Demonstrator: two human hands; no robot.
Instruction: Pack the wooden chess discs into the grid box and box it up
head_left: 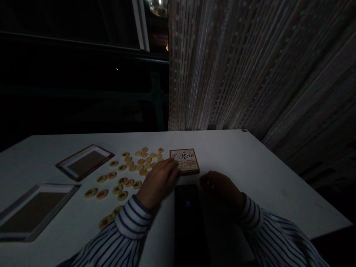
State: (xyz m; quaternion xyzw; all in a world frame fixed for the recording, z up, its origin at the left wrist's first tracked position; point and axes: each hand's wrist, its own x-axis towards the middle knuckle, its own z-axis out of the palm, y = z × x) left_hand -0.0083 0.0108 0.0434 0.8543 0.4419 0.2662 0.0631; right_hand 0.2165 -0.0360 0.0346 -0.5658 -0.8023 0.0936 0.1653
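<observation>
My left hand [160, 182] reaches over the white table, its fingertips at the lower left edge of a square box [184, 161] with Chinese writing on its lid. The fingers look loosely bent; what they hold, if anything, does not show. My right hand [221, 189] is curled near the box's lower right corner, dim and shadowed, with its fingers bent inward. Round wooden pieces [129, 183] with black or red characters lie scattered left of the box, some with plain faces up. Between my hands lies a long dark object [189, 222].
Two shallow trays or box halves [86, 162] with brown insides lie at the left, one nearer [36, 211]. The white table [267, 178] has its far edge below a hanging string curtain [222, 66]. A dark background lies beyond.
</observation>
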